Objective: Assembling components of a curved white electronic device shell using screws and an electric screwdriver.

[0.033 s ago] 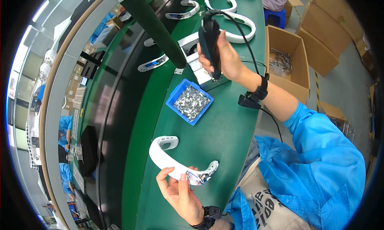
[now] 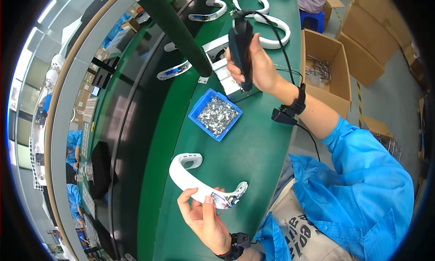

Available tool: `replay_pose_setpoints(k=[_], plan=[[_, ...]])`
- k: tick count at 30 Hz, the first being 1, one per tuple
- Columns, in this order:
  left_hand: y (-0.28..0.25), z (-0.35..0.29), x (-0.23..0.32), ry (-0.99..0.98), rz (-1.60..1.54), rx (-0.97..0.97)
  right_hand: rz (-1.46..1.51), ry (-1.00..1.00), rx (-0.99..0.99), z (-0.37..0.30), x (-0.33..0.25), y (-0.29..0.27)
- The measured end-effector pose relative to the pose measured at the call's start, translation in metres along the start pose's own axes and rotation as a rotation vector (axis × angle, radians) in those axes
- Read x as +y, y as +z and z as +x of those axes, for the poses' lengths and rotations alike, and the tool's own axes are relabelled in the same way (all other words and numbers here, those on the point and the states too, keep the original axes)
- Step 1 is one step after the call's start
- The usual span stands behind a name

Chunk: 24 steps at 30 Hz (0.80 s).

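Right hand (image 2: 263,68): the grip is wrapping around a black handheld tool (image 2: 240,48), which is standing nearly upright in view, its narrow end pointing downward. A black cable (image 2: 284,52) is leaving its top and curving back toward the wrist. Left hand (image 2: 206,220): the grip is narrow, thumb and fingers pinching a white curved shell (image 2: 183,175) near one end. The shell is reaching away in a hooked arc over the green desk (image 2: 253,145); the view is not showing whether it is touching the surface. Close to the thumb, exposed electronics (image 2: 232,200) are showing at the shell's end. Both wrists are bearing black straps. Between the hands, a blue tray (image 2: 194,116) is holding many small silvery parts (image 2: 217,116). Near the tool's tip, a metal box (image 2: 225,75) is resting on the desk. Farther out, more white curved pieces (image 2: 286,34) are lying about, a green post (image 2: 181,39) is rising beside the metal box, and a dark belt-like strip (image 2: 131,125) is running along the far side. Beyond the near edge, a cardboard box (image 2: 340,75) is containing wire-like metal pieces
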<state>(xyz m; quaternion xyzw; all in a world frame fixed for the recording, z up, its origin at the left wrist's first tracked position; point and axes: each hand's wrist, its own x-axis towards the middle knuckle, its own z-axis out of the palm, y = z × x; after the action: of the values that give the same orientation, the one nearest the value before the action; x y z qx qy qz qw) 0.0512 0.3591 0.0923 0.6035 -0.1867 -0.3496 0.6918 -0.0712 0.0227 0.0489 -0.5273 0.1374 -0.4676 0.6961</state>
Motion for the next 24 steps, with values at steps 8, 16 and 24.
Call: replay_pose_setpoints(k=[8, 16, 24], plan=[[0.002, 0.007, -0.01, 0.034, 0.059, -0.056, 0.311, 0.032, -0.187, -0.038, -0.057, 0.088], [0.013, 0.007, -0.01, 0.076, -0.082, -0.146, 0.554, -0.018, -0.528, -0.072, -0.104, 0.162], [-0.01, 0.003, -0.02, 0.112, -0.045, -0.074, 0.443, 0.309, -0.638, -0.076, -0.074, 0.179]])
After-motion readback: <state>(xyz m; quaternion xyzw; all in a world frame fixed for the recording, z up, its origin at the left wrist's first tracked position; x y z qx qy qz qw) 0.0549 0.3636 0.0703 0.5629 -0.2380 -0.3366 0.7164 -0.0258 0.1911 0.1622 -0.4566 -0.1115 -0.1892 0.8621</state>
